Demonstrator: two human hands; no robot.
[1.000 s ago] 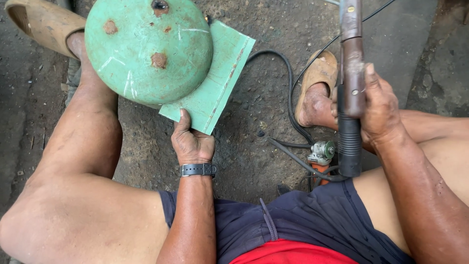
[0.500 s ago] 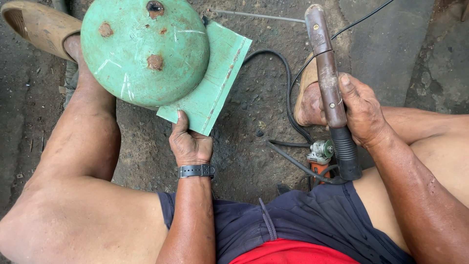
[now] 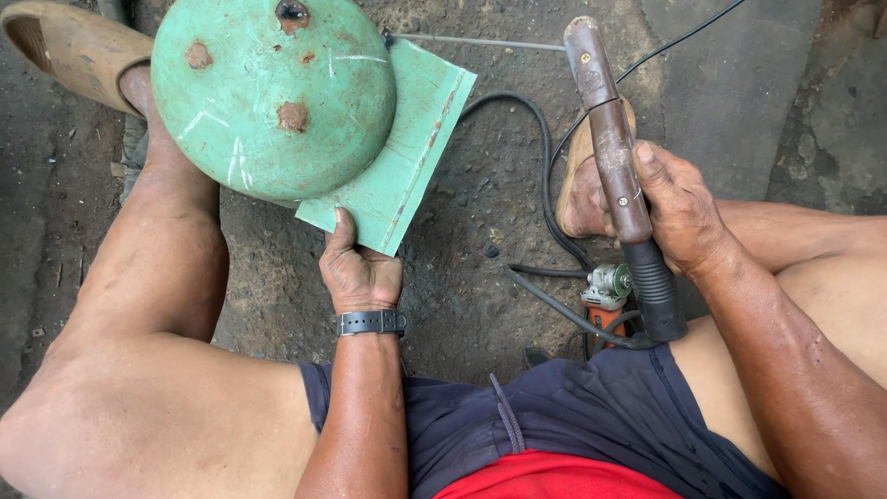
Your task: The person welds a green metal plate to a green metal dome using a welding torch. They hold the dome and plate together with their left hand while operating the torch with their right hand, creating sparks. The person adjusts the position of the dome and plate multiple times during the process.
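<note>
Left hand [image 3: 360, 277] pinches the green plate [image 3: 402, 176] at centre frame, right hand [image 3: 679, 212] clenches the electrode holder [image 3: 614, 166]; bare legs risk sparks.

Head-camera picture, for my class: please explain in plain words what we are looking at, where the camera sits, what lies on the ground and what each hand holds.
The camera is worn on the person's head and looks down, so you see their own legs, arms and shorts. They sit low over rough dark ground. The left hand grips the near edge of a flat green metal sheet; a rusty green dome-shaped metal piece lies over it. The right hand holds a long rusty welding-type electrode holder with a thin rod at its tip. On the ground between the legs lie black cables and a small angle grinder. The feet wear tan sandals.
</note>
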